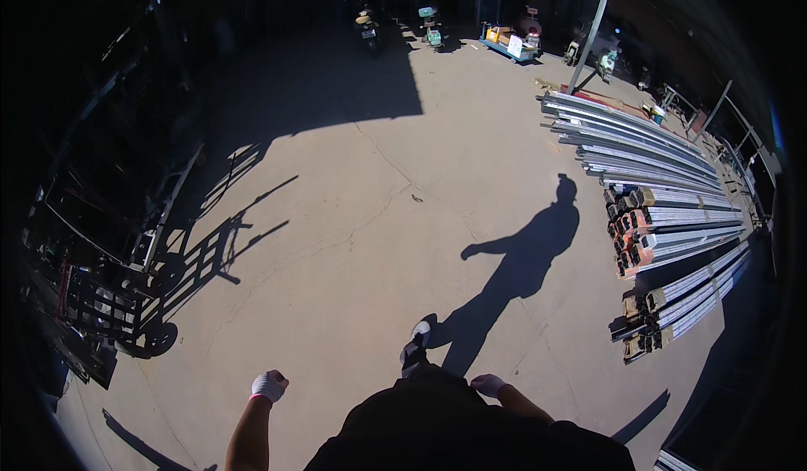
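My left hand (270,385), in a white glove with a pink cuff, hangs over the concrete floor with its fingers curled into a loose fist. Nothing shows in it. On the other side of my dark-clothed body, my right hand (487,384) is also gloved and curled shut; no object is seen in it. Neither hand touches anything. One of my shoes (422,330), light at the toe, is out in front on the floor. My shadow (525,256) stretches ahead and to the right.
Bundled long metal profiles (689,219) lie in stacks on the right. A dark metal rack (101,303) stands at the left, casting a barred shadow. Farther off are a blue flat cart (510,46) with boxes, parked scooters (431,29) and a slanting post (593,29).
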Motion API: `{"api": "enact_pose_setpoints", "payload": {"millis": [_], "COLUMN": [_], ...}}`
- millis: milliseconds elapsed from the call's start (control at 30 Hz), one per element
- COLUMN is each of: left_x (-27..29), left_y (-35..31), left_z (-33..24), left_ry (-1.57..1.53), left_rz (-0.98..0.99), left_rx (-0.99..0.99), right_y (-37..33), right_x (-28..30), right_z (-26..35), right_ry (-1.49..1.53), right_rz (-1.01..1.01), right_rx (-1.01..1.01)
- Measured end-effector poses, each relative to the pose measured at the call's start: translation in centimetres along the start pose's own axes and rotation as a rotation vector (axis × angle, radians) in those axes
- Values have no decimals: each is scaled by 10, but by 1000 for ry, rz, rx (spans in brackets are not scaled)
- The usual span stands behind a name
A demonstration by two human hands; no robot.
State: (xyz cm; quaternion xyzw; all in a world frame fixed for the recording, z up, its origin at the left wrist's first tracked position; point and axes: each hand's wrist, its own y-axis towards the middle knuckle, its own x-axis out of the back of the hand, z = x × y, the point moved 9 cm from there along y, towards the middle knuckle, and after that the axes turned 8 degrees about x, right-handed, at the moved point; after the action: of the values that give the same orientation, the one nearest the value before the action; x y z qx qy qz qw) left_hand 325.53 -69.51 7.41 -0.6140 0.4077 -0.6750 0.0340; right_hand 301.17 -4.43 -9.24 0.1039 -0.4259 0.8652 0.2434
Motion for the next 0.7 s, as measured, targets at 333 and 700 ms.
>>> {"api": "enact_pose_setpoints", "payload": {"millis": [333,700], "left_x": [-44,20], "left_y": [48,276], "left_z": [-211,-413], "left_ry": [-144,-133], "left_rz": [297,499], "left_rx": [-11,-90], "right_y": [171,288], "right_x": [272,475], "right_z": [101,110], "right_ry": [-170,-62], "right_rz": [-156,-181], "right_rx": [3,-209]}}
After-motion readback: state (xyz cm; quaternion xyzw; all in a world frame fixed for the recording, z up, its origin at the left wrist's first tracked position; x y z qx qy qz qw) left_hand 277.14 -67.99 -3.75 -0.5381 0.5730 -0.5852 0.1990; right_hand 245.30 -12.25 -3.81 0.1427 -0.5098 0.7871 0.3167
